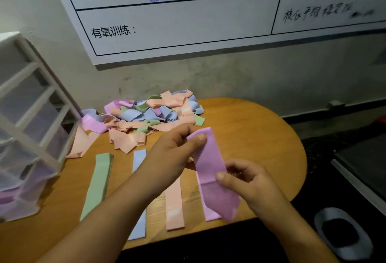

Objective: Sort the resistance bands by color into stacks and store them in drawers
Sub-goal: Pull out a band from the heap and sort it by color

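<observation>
A purple band (211, 158) hangs above the round wooden table (257, 124). My left hand (175, 149) pinches its top end and my right hand (244, 179) pinches its middle. Under it lies a flat purple stack (211, 212). To the left lie a peach stack (174, 204), a blue stack (139, 198) partly hidden by my left forearm, and a green stack (98, 181). A tangled pile of mixed-colour bands (146, 116) sits at the back of the table.
A clear plastic drawer unit (27, 129) stands at the table's left edge, with purple bands in a lower drawer. A whiteboard (177, 18) hangs on the wall behind. A shoe (342, 233) lies on the dark floor at the right.
</observation>
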